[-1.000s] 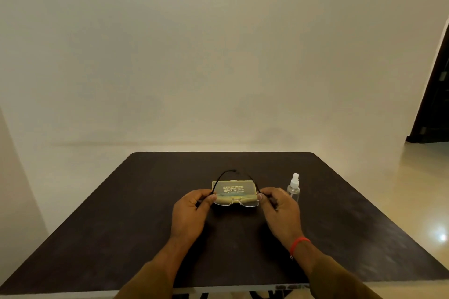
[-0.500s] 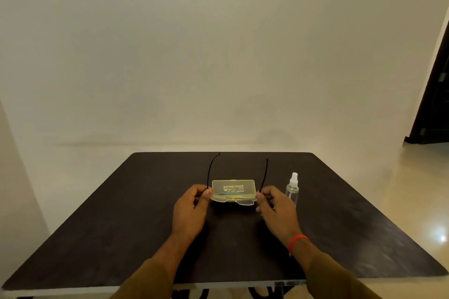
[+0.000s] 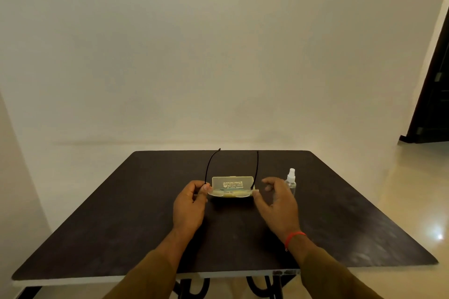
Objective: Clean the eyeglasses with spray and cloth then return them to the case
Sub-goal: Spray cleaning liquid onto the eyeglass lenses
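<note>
two thin black temple arms stick up off the clear rimless eyeglasses (image 3: 229,192), held just over the pale yellow plastic case (image 3: 232,183) mid-table. your left hand (image 3: 189,204) pinches the left corner, your right hand (image 3: 277,201) has fingers loosely spread, thumb at the right corner. small clear spray bottle (image 3: 290,181) stands just right, on the dark table (image 3: 121,226).

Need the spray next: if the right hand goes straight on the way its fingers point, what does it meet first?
Probably the spray bottle, just beyond the right hand, whose fingers are spread open beside the eyeglasses. Depth is unclear.
</note>
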